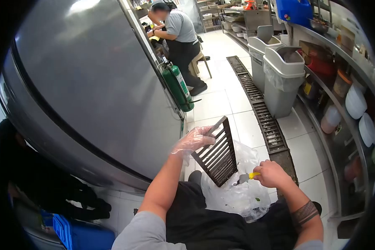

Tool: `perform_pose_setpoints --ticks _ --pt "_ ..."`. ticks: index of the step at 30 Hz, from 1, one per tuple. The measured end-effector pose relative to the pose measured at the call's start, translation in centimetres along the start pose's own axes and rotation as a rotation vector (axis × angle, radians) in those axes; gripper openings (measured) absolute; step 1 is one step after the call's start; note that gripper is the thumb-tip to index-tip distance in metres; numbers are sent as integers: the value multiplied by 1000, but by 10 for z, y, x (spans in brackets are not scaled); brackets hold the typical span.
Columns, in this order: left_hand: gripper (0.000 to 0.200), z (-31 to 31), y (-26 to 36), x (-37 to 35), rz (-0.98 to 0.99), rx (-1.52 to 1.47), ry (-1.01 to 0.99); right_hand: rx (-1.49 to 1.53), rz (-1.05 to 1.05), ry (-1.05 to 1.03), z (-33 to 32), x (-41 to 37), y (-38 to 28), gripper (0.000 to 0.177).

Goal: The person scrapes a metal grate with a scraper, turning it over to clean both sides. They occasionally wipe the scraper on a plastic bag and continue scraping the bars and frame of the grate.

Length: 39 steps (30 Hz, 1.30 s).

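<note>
My left hand (199, 139), in a clear plastic glove, is closed on the upper left edge of a dark slatted metal grate (218, 156). The grate stands tilted, its lower corner over a clear plastic bag (237, 200) spread on the floor between my legs. Bare and closed, my right hand (272, 174) grips the yellow handle of a scraper (248, 177). Its flat metal blade points left, close to the grate's lower right corner. Dark bits lie on the plastic near the blade.
A floor drain channel (258, 108) with grating runs ahead to the right, beside grey bins (284, 83). Metal shelves (335, 96) line the right. A large grey metal panel (91, 83) fills the left, with a green fire extinguisher (178, 85) at its edge. Another person (179, 33) sits beyond.
</note>
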<state>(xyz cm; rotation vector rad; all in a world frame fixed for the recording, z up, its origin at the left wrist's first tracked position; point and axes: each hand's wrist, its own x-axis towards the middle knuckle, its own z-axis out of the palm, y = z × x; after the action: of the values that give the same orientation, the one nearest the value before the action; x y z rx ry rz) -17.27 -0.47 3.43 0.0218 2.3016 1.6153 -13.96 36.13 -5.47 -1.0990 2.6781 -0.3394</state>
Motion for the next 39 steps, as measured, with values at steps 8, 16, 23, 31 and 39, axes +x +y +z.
perform_pose_setpoints --ticks 8,16,23,31,39 --pt "85 11 6 -2 16 2 -64 -19 86 -103 5 -13 2 29" --pt "91 19 4 2 -98 -137 -84 -5 99 -176 0 -9 -3 31" --pt "90 23 3 5 -151 -211 -17 -14 93 -180 -5 -15 -1 31" --pt "90 31 6 9 -134 -172 39 11 112 -172 -5 -14 2 33" --pt "92 18 11 43 -78 51 -65 -56 107 -170 1 -11 11 31"
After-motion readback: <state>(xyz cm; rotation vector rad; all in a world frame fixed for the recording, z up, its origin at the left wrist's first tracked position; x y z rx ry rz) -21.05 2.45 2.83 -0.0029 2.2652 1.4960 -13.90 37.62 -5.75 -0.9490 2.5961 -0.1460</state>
